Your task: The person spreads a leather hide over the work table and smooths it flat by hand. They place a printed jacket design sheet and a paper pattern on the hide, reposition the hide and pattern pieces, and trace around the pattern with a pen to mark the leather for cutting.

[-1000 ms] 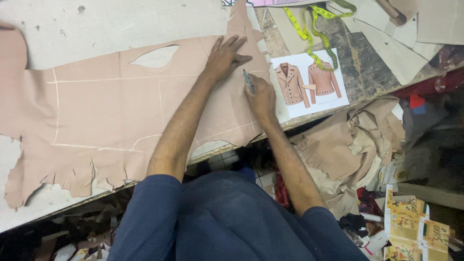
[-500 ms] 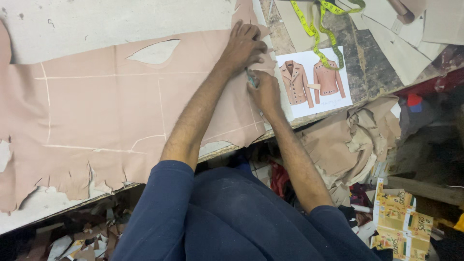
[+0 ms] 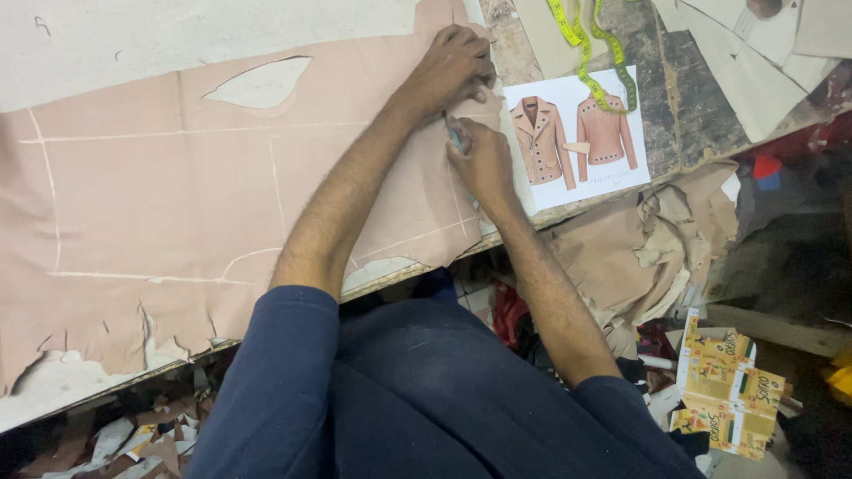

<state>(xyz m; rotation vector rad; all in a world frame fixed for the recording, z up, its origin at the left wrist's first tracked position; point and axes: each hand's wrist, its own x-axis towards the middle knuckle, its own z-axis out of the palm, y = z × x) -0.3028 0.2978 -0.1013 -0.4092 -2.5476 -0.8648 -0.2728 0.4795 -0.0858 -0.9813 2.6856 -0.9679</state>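
Observation:
A large pink leather hide (image 3: 177,204) with white chalk lines and a cut-out hole lies spread on the work table. My left hand (image 3: 453,66) presses down on its right edge, fingers curled. My right hand (image 3: 484,164) sits just below it, gripping a small teal-handled cutting tool (image 3: 455,139) against the leather near that edge. Most of the tool is hidden inside my fist.
A printed sheet with two pink jacket pictures (image 3: 577,133) lies right of my hands, a yellow-green measuring tape (image 3: 590,44) above it. Paper patterns (image 3: 754,62) cover the far right. Leather scraps (image 3: 639,248) hang below the table edge; a yellow carton (image 3: 723,390) lies on the floor.
Both hands have shifted along the hide's right edge; my left hand went from flat with fingers spread to curled, and my right hand has closed up beneath it with the tool.

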